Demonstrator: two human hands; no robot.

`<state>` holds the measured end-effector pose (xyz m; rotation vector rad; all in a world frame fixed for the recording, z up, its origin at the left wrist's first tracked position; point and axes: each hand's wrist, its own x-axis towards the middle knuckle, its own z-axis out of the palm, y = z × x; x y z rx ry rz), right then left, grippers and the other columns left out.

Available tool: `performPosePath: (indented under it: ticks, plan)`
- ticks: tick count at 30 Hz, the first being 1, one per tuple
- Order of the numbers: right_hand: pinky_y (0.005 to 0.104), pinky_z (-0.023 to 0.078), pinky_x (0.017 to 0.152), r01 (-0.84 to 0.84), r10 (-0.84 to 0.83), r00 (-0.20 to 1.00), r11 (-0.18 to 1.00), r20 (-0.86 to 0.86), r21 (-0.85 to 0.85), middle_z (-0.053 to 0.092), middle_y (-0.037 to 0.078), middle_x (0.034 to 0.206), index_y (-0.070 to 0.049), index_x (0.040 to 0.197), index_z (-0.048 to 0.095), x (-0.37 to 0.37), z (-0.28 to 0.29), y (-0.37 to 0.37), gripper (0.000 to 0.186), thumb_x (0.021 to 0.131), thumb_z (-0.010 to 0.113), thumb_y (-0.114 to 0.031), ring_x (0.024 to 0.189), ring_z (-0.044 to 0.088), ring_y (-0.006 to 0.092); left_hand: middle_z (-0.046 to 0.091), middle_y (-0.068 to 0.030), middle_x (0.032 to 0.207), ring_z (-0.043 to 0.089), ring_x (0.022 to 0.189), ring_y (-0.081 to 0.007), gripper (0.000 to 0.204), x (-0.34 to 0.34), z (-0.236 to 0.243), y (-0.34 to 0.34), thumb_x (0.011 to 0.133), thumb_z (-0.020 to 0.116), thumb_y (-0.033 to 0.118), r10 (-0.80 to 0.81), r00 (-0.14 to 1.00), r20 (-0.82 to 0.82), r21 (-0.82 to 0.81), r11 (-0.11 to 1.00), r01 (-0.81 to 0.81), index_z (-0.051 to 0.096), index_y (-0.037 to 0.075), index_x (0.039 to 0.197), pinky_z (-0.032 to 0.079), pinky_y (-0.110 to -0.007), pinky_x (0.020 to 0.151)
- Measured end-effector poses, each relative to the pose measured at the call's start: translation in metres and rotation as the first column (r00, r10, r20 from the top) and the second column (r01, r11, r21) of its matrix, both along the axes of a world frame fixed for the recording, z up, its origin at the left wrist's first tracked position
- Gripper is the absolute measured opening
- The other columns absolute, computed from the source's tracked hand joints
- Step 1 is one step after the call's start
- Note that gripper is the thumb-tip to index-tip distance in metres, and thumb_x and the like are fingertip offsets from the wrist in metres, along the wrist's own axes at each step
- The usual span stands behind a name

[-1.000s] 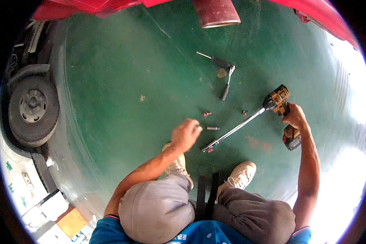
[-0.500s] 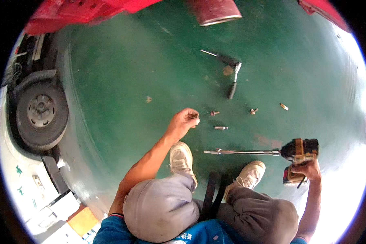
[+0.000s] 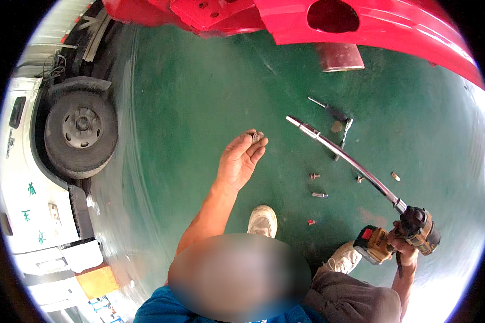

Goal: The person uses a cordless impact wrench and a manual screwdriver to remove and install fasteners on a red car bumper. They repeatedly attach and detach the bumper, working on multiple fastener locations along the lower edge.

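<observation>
My left hand point(image 3: 241, 156) is raised in front of me, its fingers pinched around a small round metal piece point(image 3: 256, 138); the exact kind is too small to make out. At the right, my right hand point(image 3: 404, 248) grips a yellow and black cordless impact wrench point(image 3: 417, 229) by its handle. From the tool's nose a long chrome extension bar point(image 3: 355, 166) slants up and left, ending in a socket-like tip. Below the bar, a bolt point(image 3: 314, 176), another bolt point(image 3: 360, 180) and a chrome socket point(image 3: 319, 195) lie on the green floor.
A ratchet point(image 3: 348, 128) and a dark-handled tool point(image 3: 334, 112) lie further off. Small yellowish point(image 3: 395, 176) and red point(image 3: 311, 222) pieces rest on the floor. Red vehicle bodywork point(image 3: 307, 24) overhangs ahead, above a red cylindrical part point(image 3: 341, 57). A white vehicle's wheel point(image 3: 82, 129) stands left.
The impact wrench has swung so its bar points up and forward instead of level. My left hand has risen and opened out a little. More red bodywork is in view.
</observation>
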<state>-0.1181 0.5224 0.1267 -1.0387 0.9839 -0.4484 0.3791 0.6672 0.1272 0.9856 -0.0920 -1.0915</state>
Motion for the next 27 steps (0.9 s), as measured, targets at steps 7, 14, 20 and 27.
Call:
performPosePath:
  ticks: [7, 14, 20, 27]
  plan:
    - [0.0285, 0.047, 0.062, -0.06, 0.041, 0.985, 0.993, 0.17, 0.105, 0.063, 0.006, 0.081, -0.001, 0.107, 0.059, 0.009, 0.002, 0.011, 0.054, 0.065, 0.086, -0.02, 0.07, 0.06, 0.0158, 0.065, -0.0113, 0.113, 0.065, 0.108, -0.024, 0.019, -0.004, 0.006, -0.02, 0.097, 0.057, 0.017, -0.016, 0.999, -0.046, -0.128, 0.992, 0.01, 0.062, 0.004, 0.111, 0.057, -0.033, 0.091]
    - [0.029, 0.048, 0.061, -0.058, 0.042, 0.982, 0.995, 0.187, 0.08, 0.063, 0.007, 0.08, 0.001, 0.107, 0.057, 0.006, -0.008, 0.013, 0.054, 0.066, 0.086, -0.018, 0.065, 0.06, 0.0166, 0.064, -0.0144, 0.116, 0.065, 0.107, -0.0266, 0.019, -0.003, 0.009, -0.015, 0.098, 0.056, 0.017, -0.073, 0.993, -0.095, -0.173, 0.983, 0.055, 0.061, 0.003, 0.11, 0.059, -0.036, 0.089]
    - [0.0315, 0.049, 0.059, -0.092, 0.062, 0.97, 0.989, 0.236, 0.118, 0.063, 0.007, 0.078, 0.001, 0.106, 0.056, -0.001, -0.022, 0.015, 0.052, 0.066, 0.083, -0.015, 0.061, 0.059, 0.0169, 0.064, -0.0173, 0.115, 0.066, 0.103, -0.0253, 0.019, -0.006, 0.019, -0.01, 0.098, 0.056, 0.016, -0.074, 0.997, -0.037, -0.235, 0.97, 0.064, 0.061, 0.002, 0.11, 0.06, -0.035, 0.086]
    - [0.0288, 0.044, 0.057, -0.101, 0.107, 0.975, 0.994, 0.193, -0.042, 0.059, 0.005, 0.073, -0.004, 0.086, 0.059, 0.03, -0.002, 0.009, 0.04, 0.064, 0.085, -0.024, 0.064, 0.055, 0.0156, 0.067, -0.016, 0.109, 0.068, 0.096, -0.0214, 0.022, -0.003, 0.07, -0.037, 0.098, 0.056, 0.02, -0.092, 0.989, 0.114, 0.069, 0.994, 0.084, 0.062, 0.003, 0.109, 0.062, -0.033, 0.074]
